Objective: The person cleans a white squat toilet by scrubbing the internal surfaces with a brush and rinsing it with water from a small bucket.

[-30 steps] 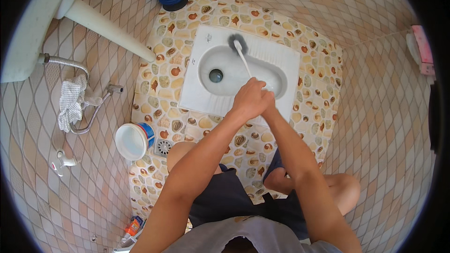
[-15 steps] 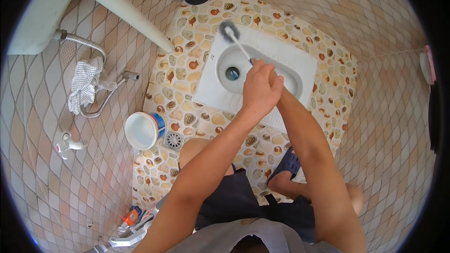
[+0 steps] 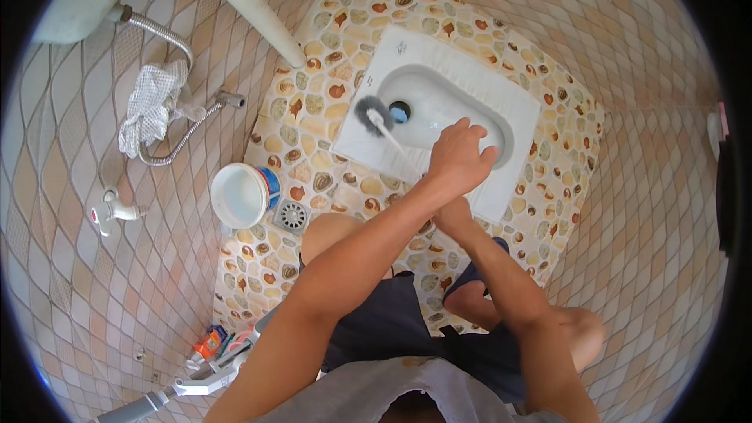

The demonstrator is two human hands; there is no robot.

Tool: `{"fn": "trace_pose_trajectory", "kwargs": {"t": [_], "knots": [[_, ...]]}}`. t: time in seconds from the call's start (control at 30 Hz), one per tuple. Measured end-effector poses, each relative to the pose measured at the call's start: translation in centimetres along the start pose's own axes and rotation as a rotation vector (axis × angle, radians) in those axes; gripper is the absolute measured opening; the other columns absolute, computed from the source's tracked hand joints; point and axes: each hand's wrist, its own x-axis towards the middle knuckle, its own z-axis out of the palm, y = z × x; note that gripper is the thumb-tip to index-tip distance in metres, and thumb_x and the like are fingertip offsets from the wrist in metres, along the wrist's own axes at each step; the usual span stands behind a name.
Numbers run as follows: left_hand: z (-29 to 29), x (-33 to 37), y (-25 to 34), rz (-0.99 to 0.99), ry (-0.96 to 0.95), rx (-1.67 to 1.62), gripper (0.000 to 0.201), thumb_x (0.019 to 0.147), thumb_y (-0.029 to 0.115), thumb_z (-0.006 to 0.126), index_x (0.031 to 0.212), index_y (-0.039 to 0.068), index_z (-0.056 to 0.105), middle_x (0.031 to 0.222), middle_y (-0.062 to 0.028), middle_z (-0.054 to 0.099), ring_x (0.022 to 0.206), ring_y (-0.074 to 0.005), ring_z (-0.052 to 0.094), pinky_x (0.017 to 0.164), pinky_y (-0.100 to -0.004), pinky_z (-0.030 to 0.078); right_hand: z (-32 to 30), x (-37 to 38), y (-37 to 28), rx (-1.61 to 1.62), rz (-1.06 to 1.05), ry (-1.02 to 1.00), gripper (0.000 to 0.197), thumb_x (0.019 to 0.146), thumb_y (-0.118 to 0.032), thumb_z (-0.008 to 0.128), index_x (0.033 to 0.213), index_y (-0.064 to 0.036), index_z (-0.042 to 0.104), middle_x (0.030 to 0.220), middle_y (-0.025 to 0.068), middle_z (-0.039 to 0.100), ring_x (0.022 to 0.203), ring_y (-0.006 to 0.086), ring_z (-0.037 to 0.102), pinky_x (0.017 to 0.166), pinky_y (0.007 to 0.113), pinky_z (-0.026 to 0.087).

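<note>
Mid-frame: left hand (image 3: 462,158) empty, fingers loosely spread above squat pan (image 3: 517,121). Right hand (image 3: 452,214), partly hidden beneath, closed round toilet brush (image 3: 389,135), bristles left of centre.

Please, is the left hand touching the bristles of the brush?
Apart. The head view plainly shows the white toilet between the left hand and the bristles.

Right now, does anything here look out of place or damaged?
A bunched pale cloth seems to hang on the bent metal hose by the left wall, an unusual spot for it. I see no damage.
</note>
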Motion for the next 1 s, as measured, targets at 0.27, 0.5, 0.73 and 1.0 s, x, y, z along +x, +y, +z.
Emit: {"fn": "trace_pose_trajectory", "kwargs": {"t": [0.27, 0.5, 0.73, 1.0], "knots": [[0.2, -0.5, 0.9, 0.025, -0.053, 0.001, 0.042, 0.083, 0.028, 0.064, 0.108, -0.005, 0.065, 0.122, -0.0283, 0.056, 0.113, -0.0421, 0.054, 0.097, -0.0457, 0.043, 0.6, -4.2, -0.7, -0.221, 0.162, -0.418, 0.058, 0.092, -0.025, 0.056, 0.144, -0.0040, 0.040, 0.132, 0.0223, 0.051, 0.120, 0.0288, 0.050, 0.100, 0.041, 0.038], [0.9, 0.6, 1.4, 0.005, -0.054, -0.004, 0.040, 0.084, 0.027, 0.063, 0.109, -0.005, 0.065, 0.112, -0.0221, 0.060, 0.107, -0.0392, 0.057, 0.094, -0.0446, 0.045, 2.2, -1.0, -1.1, -0.110, -0.168, 0.048, 0.047, 0.092, -0.019, 0.049, 0.138, -0.0092, 0.047, 0.103, 0.0198, 0.067, 0.078, 0.0327, 0.067, 0.068, 0.044, 0.051], [2.2, 1.0, 0.9, 0.062, -0.029, -0.016, 0.033, 0.083, 0.023, 0.065, 0.102, -0.004, 0.065, 0.106, -0.0218, 0.058, 0.102, -0.0398, 0.056, 0.088, -0.0476, 0.047, 0.9, -1.8, -2.0, 0.065, 0.031, -0.231, 0.053, 0.096, -0.032, 0.052, 0.142, -0.0095, 0.041, 0.111, 0.0188, 0.060, 0.105, 0.0311, 0.057, 0.094, 0.042, 0.041], [2.1, 0.8, 0.5, 0.014, -0.125, 0.065, 0.039, 0.084, 0.028, 0.063, 0.107, -0.004, 0.064, 0.110, -0.0191, 0.061, 0.104, -0.0374, 0.058, 0.091, -0.0442, 0.046, 2.1, -5.2, -1.0, -0.148, 0.170, -0.412, 0.046, 0.093, -0.026, 0.053, 0.134, -0.0034, 0.048, 0.110, 0.0257, 0.060, 0.106, 0.0365, 0.058, 0.090, 0.047, 0.044]]}}
